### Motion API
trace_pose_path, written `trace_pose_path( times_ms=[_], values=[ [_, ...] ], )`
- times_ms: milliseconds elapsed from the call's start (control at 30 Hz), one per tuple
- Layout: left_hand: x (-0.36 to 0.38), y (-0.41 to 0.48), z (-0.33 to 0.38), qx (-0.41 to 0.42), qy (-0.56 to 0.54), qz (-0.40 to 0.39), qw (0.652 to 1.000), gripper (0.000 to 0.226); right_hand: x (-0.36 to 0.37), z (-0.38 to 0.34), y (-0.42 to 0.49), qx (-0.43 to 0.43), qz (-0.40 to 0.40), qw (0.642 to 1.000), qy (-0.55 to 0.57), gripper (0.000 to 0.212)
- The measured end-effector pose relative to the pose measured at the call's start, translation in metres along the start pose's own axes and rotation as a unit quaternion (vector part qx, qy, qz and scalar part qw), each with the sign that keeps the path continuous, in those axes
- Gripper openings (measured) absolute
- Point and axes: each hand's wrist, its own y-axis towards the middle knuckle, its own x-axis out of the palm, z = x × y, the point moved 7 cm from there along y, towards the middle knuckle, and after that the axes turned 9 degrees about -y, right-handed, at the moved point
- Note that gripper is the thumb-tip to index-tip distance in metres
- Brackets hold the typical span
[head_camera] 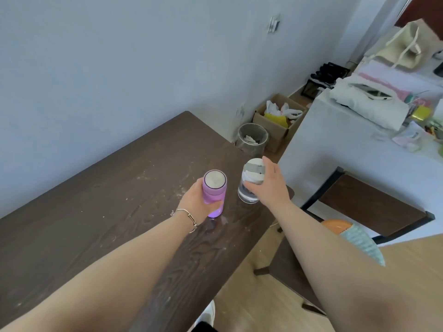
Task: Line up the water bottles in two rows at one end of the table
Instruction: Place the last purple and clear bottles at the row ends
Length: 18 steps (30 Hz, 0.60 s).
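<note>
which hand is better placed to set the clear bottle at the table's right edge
Right. The right hand already grips the clear bottle beside that edge; the left hand holds the purple bottle.

Soft, even daylight fills the room, bright but slightly washed out with a cool blue cast on the wall. The dark wooden table shows a dull sheen and faint shadows. Wide-angle distortion bends straight edges and stretches the forearms near the frame's bottom. Overall detail is soft and mildly blurred.
</note>
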Motion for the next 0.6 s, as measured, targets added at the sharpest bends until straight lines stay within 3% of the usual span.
trace_pose_path(
  times_ms=[600],
  values=[
    [-0.015, -0.052, -0.01, -0.03, -0.071, 0.073, 0.994, 0.055, -0.013, 0.009, -0.056, -0.024, 0.029, 0.998, 0.052, 0.093]
  ],
)
